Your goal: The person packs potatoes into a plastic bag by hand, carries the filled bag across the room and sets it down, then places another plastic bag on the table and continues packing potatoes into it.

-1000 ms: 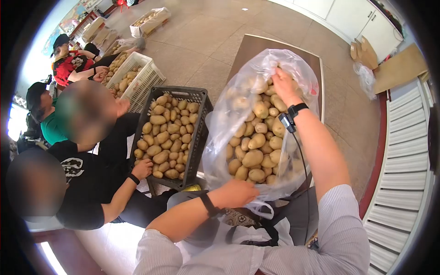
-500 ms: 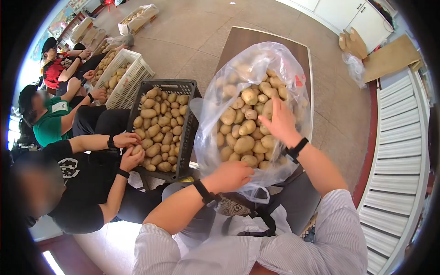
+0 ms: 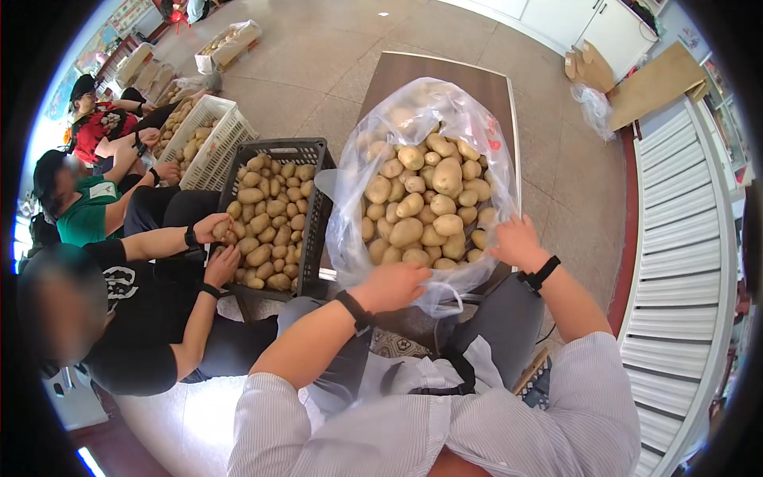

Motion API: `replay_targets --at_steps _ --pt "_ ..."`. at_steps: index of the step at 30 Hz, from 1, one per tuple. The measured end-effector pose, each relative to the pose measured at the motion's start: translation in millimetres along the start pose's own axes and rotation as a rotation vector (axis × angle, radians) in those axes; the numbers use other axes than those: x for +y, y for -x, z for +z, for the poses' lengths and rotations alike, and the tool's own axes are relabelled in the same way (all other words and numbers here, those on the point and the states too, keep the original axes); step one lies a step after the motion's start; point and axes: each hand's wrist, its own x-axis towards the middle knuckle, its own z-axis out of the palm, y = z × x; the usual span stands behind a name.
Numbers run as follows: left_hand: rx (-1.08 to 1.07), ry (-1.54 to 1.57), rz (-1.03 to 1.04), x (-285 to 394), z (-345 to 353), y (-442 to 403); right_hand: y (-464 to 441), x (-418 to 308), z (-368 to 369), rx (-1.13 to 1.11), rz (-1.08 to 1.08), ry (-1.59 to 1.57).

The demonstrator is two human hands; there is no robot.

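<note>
A clear plastic bag (image 3: 346, 226) stands wide open in front of me, filled with brown potatoes (image 3: 405, 231). At the bag's near left edge, my left hand (image 3: 393, 286) is closed on the plastic, its fingertips partly hidden. My right hand (image 3: 517, 241) is at the near right rim, with its fingers curled over the plastic beside the potatoes. A large potato (image 3: 447, 176) lies on top of the heap. One loop of the bag (image 3: 437, 302) hangs toward my lap.
The bag rests on a dark brown table (image 3: 469, 75). To its left stands a black crate (image 3: 318, 179) of potatoes, where a co-worker's hands (image 3: 222, 258) handle potatoes. Beyond are white crates (image 3: 230, 131) and more people. A white slatted radiator (image 3: 675, 294) runs along the right.
My right hand has moved from the top of the potatoes back to the bag's right rim. A large potato now shows on the heap. My left hand stays at the near edge.
</note>
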Motion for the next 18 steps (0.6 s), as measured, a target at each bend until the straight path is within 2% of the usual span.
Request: replay_targets --at_steps 1,5,7,8,10,12,14,15,17,18 --pt "-0.002 -0.001 0.000 2 2 1 5 1 -1 -0.115 0.009 0.000" --pt "0.006 0.019 0.014 13 11 2 19 -2 0 -0.098 -0.026 0.078" --pt "-0.011 0.009 -0.021 21 18 2 29 -10 14 0.295 -0.221 -0.013" --pt "-0.026 0.025 -0.015 24 21 3 39 -23 4 0.295 -0.229 -0.012" --pt "-0.032 0.033 -0.033 26 27 6 53 -57 -17 0.384 -0.346 -0.255" --pt "-0.022 0.049 -0.022 25 39 8 57 -83 -14 0.359 -0.371 -0.357" --pt "0.049 0.016 0.033 16 60 6 53 -107 -3 0.450 -0.372 -0.591" --pt "0.042 -0.013 0.039 14 67 7 49 -116 3 0.461 -0.424 -0.588" --pt "0.073 -0.014 0.022 17 67 11 38 -127 19 0.543 -0.333 -0.649" --pt "0.095 -0.041 -0.003 18 63 14 31 -132 26 0.562 -0.372 -0.651"
